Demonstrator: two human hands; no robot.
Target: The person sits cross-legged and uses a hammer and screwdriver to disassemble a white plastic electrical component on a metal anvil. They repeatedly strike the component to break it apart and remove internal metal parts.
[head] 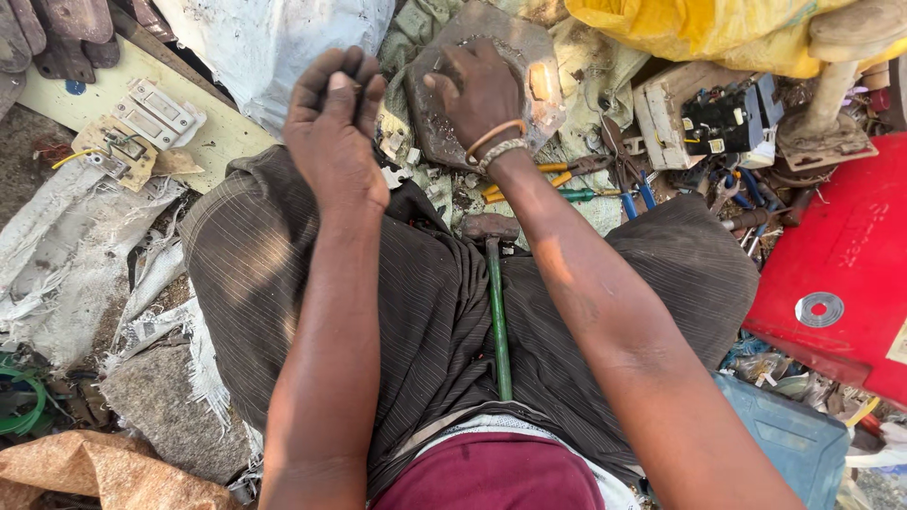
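My left hand (pixel 333 132) is raised with its fingers pinched together on something small that I cannot make out. My right hand (pixel 479 90) rests on a flat, dirty metal plate (pixel 518 52), fingers bent at its top edge; whether it holds anything small is hidden. Two bangles circle that wrist. A hammer with a green handle (pixel 497 312) lies on my lap between my legs, its head toward the plate.
Pliers and screwdrivers (pixel 586 179) lie right of the plate. A box of electrical parts (pixel 709 118), a red metal panel (pixel 850 264), a yellow bag (pixel 699 28), a board with white switches (pixel 151 113) and a blue box (pixel 789 439) surround me.
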